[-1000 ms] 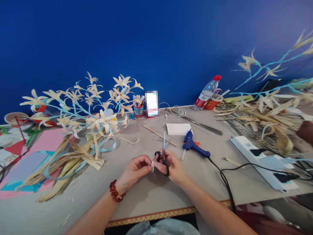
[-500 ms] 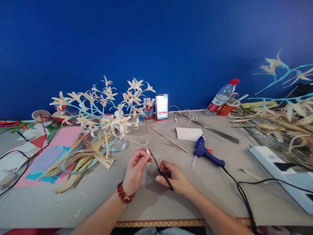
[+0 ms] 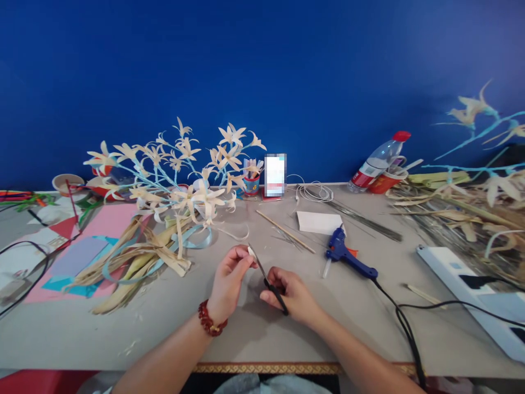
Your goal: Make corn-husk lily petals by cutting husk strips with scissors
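Between the thumb and fingers of my left hand (image 3: 232, 279) is a small pale piece (image 3: 250, 252), mostly hidden by the fingertips; its material is too small to make out. My right hand (image 3: 289, 295) is closed around the black handles of a pair of scissors (image 3: 267, 281). The scissors' blades point up and left, their tips right beside the pale piece. Whether the blades touch it I cannot tell. Both hands are above the grey table, close to each other. A red beaded bracelet (image 3: 210, 318) circles my left wrist.
A blue glue gun (image 3: 350, 257) lies right of my hands, its cord running to the front edge. Farther right is a white power strip (image 3: 459, 293). Pale flowers on blue stems (image 3: 209, 200) and dried husks (image 3: 135, 262) spread leftward. A thin stick (image 3: 287, 232) lies ahead.
The view has shifted slightly. My hands keep nearly the same pose, with the scissors' blades still beside the pale piece.
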Demonstrator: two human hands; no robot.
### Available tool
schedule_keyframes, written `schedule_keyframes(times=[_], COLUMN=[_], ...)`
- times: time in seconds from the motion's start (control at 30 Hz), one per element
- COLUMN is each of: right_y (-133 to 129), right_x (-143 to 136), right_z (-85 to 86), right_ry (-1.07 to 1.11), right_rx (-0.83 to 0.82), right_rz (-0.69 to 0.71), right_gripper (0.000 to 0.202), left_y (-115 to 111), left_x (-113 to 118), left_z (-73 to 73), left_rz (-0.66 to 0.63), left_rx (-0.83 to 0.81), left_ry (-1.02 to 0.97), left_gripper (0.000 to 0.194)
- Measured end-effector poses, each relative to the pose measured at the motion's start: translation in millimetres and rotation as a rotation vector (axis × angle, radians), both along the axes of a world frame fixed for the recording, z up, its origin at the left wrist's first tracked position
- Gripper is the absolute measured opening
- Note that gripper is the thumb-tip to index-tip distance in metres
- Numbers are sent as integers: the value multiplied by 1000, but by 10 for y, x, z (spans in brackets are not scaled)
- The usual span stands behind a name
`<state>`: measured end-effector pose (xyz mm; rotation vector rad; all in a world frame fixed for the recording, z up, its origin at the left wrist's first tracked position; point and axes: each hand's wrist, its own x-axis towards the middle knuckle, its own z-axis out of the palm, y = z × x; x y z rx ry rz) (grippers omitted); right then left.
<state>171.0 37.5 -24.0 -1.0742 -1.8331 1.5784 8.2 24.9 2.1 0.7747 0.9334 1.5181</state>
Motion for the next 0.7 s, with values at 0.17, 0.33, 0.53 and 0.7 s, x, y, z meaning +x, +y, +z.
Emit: schedule_keyframes(times=[0.17, 0.33, 0.53, 0.7], right_y=[-6, -9, -9, -15], right_x=[1, -3, -16, -25], right_z=[-10, -18, -12, -5], right_ry=[-2, 6, 18, 33], right_rx=[-13, -37, -57, -84], right_rz=[5, -5, -12, -23], right_gripper=[50, 48, 49, 50], left_y=[-5, -11, -10, -5], left_x=[2, 2, 11, 15], left_z=[9, 14, 17, 26], left_rz=[-5, 2, 8, 11], left_rx=[-3, 2, -1, 5], left_ry=[6, 20, 8, -5], left_gripper=[11, 11, 11, 11])
